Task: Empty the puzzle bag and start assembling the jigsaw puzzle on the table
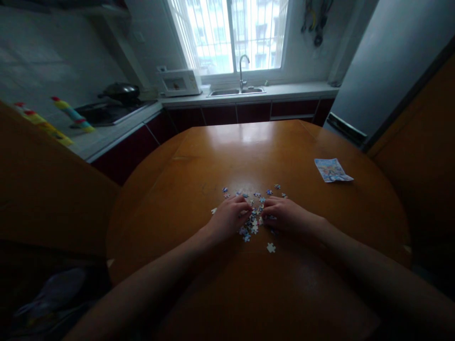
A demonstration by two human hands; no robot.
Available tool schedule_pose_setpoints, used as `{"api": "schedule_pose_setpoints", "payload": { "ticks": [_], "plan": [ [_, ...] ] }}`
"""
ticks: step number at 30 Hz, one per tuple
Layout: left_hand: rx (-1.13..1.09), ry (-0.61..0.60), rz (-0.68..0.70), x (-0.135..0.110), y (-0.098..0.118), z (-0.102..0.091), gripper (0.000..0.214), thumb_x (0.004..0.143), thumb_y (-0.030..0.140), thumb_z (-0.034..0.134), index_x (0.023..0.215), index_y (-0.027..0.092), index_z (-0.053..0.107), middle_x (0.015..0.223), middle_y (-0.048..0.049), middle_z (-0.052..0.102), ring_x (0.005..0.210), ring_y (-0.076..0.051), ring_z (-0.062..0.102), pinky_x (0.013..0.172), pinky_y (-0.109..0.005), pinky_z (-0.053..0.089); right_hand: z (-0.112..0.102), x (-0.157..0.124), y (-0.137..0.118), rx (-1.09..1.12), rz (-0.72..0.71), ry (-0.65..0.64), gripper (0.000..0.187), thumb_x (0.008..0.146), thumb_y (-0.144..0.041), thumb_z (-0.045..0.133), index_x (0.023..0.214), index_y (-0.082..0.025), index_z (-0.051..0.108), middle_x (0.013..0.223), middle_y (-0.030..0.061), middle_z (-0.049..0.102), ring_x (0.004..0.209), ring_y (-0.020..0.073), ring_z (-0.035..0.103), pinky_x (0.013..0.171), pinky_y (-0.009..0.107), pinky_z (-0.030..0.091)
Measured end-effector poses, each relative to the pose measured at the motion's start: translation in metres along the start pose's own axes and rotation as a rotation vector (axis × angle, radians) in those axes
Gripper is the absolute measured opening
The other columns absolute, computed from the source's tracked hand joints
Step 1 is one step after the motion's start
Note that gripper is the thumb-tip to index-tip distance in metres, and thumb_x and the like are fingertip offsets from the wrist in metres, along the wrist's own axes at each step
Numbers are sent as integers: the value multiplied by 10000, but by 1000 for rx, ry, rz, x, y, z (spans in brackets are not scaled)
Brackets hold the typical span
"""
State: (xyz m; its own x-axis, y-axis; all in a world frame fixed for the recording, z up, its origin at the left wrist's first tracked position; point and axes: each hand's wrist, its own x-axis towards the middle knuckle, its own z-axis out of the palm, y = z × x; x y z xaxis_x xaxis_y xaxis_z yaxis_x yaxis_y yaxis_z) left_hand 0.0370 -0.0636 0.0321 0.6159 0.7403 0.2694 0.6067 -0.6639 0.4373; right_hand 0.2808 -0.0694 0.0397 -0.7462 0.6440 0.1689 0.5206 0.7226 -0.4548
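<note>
Currently, the puzzle pieces: a loose pile point(254, 222) lies on the wooden counter point(199, 161), between the two hands, with strays spread around it.
Left hand point(232, 212): over the left edge of the pile, thumb and fingers curved toward each other; whether its grip pinches a piece, I cannot tell.
Right hand point(280, 212): facing it from the other side, fingers curled in at the pile; its grip is partly hidden, so I cannot tell whether it has hold of anything.
Pale piece point(271, 247): alone on the near side, apart from the pile.
Left stray piece point(213, 210): just beside the left hand, outside the cluster.
Far stray piece point(277, 186): beyond the right hand.
Printed sheet point(332, 170): well off to the right, creased, with a colourful picture, touched by neither hand.
Progress: seemingly early; no joined section can be made out, and the pieces look loose, some pale side up, others coloured.
</note>
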Motion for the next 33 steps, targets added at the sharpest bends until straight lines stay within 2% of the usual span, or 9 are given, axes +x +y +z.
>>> {"api": "schedule_pose_setpoints", "payload": {
  "ticks": [4,7,12,16,21,26,30,33],
  "plan": [
    [-39,-9,34,0,3,6,122,955,225,632,906,206,743,935,-57,678,931,-195,615,846,-342,513,2,2,-1,10,-30,3,133,900,-140,680,924,-244,759,1071,53,725,1012,195,640,909,349,501],
    [-46,-60,83,-1,10,2,124,958,289,653,927,227,756,935,-54,664,935,-198,599,839,-334,505,-2,0,1,55,-25,-23,155,892,-111,662,886,-235,754,1029,44,725,952,178,645,856,311,501],
    [23,-207,136,-3,17,-11,144,936,341,696,1032,250,753,1015,-58,646,1035,-225,572,899,-345,485,-29,-14,12,147,69,-93,168,869,-75,626,814,-197,728,871,18,698,775,137,613,726,256,470],
    [14,-238,143,-1,14,-13,167,966,371,657,1000,232,742,1034,-62,636,1055,-221,564,924,-344,486,-44,-23,13,116,183,-175,174,814,-45,617,757,-191,693,778,5,689,690,129,584,655,257,433],
    [-35,-226,162,0,7,-10,156,953,367,681,954,212,701,1038,-61,637,1051,-212,566,927,-338,486,-40,-23,5,14,257,-248,163,761,-53,625,707,-204,655,719,-2,665,643,131,552,598,270,377],
    [-21,-212,223,-3,10,-12,89,954,294,663,922,215,688,981,-41,652,941,-174,593,817,-294,477,-39,-25,2,-33,264,-243,131,759,-92,652,705,-212,659,715,-4,663,646,136,548,596,279,359],
    [36,-245,351,-5,20,-11,185,964,353,661,847,212,688,950,-24,675,890,-156,601,799,-290,468,-40,-26,4,16,299,-330,71,754,-144,709,734,-211,699,716,-11,675,627,132,559,584,271,361],
    [103,-275,478,-5,27,-12,254,969,391,657,793,212,689,916,-19,684,858,-159,598,773,-299,466,-35,-21,7,25,252,-268,91,784,-126,703,776,-212,730,741,-3,682,663,135,576,627,269,389]
  ]
}}
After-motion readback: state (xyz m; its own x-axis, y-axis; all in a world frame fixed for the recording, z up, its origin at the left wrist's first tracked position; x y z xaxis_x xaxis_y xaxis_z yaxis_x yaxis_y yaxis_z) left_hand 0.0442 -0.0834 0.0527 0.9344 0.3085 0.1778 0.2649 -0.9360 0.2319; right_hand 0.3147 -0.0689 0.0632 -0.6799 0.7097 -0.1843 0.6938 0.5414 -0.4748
